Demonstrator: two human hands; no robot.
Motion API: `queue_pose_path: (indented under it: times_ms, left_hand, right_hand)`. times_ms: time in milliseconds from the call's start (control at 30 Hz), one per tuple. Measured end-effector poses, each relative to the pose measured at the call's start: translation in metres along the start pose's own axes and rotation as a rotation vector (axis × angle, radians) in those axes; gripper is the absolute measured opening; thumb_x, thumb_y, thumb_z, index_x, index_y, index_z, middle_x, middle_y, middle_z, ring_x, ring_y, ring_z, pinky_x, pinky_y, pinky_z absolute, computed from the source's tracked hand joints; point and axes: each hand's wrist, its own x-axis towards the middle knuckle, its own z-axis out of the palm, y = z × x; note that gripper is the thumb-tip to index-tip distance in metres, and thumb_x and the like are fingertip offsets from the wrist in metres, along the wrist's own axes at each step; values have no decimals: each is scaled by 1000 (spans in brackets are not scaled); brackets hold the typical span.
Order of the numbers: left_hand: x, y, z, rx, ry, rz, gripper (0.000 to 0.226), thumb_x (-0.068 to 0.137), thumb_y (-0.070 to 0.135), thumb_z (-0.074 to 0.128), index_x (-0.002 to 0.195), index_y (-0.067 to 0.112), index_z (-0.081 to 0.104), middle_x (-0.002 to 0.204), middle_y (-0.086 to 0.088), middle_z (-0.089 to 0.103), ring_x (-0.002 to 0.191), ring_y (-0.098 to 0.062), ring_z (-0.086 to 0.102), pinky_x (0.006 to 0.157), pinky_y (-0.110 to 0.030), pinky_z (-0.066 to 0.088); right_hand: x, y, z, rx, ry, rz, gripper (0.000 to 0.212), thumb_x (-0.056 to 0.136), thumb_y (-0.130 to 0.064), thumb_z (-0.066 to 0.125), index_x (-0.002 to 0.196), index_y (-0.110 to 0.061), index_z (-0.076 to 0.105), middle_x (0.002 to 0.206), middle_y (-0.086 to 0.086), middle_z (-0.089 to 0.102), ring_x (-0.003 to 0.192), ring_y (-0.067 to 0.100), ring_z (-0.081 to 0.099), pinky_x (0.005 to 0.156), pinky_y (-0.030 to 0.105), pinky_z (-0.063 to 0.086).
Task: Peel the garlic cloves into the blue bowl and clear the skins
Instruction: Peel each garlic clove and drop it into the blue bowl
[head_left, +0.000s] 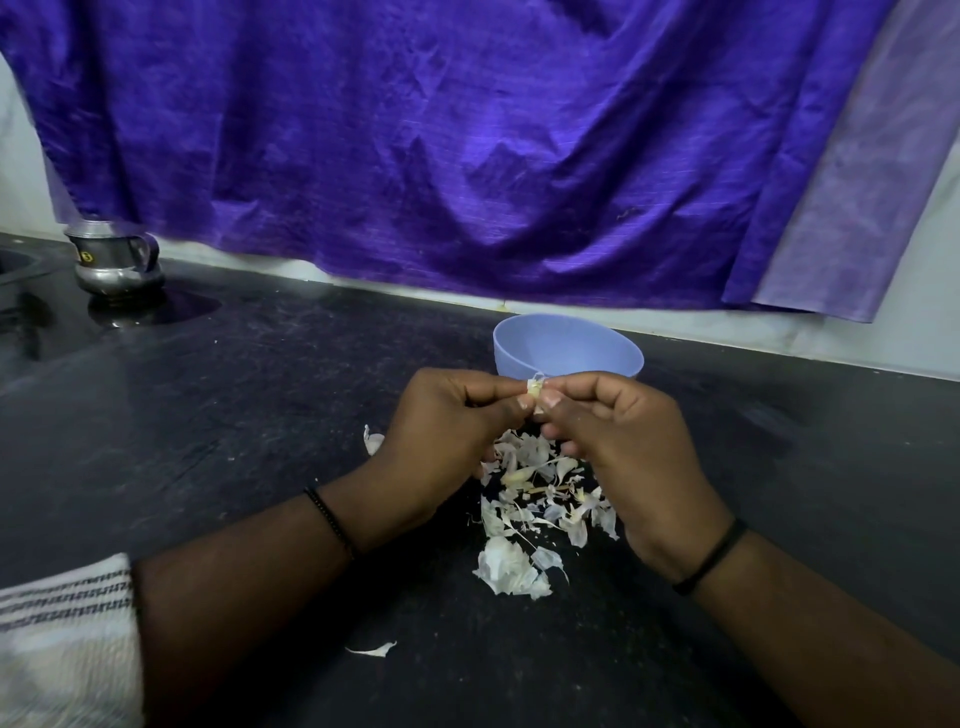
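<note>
Head view: left hand (441, 415) and right hand (623, 431) pinch a garlic clove (535, 392) between curled fingers (498, 400), just in front of the blue bowl (566, 348) at 12 o'clock. Skins (535, 499) lie heaped on the dark surface (208, 415) beneath the hands. A steel jug (114, 260) stands at 10 o'clock.
</note>
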Motion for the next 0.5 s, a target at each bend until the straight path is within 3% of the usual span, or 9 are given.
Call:
queue_pose_path:
  times_ms: [100, 233, 300, 500]
  left_hand:
    - [-2, 0, 0, 180, -8, 151, 21, 87, 13, 74, 102, 26, 78, 69, 16, 69, 57, 1, 59, 56, -17, 47]
    - [0, -2, -2, 465, 18, 346, 24, 89, 15, 73, 108, 27, 77, 81, 6, 68, 77, -8, 63, 71, -30, 52]
    - [-1, -1, -3, 544, 11, 412, 20, 91, 15, 70, 107, 24, 78, 80, 6, 66, 77, -6, 60, 71, -28, 50]
    - [2, 5, -5, 533, 41, 345, 13, 91, 25, 69, 102, 25, 77, 88, 7, 68, 79, -5, 62, 71, -24, 50]
  right_hand:
    - [2, -1, -2, 79, 24, 21, 8, 84, -6, 74, 92, -5, 73, 71, -4, 73, 60, -2, 64, 57, 10, 47]
    - [2, 0, -1, 20, 14, 5, 3, 87, -10, 71, 89, -11, 73, 75, 1, 75, 66, 4, 67, 58, 16, 51]
    - [1, 2, 1, 22, 5, 13, 3, 87, -10, 72, 90, -10, 72, 76, 3, 75, 67, 9, 67, 58, 20, 53]
    - [4, 2, -2, -61, 55, -67, 9, 85, -7, 74, 87, -16, 73, 82, -1, 76, 72, 4, 70, 61, 13, 49]
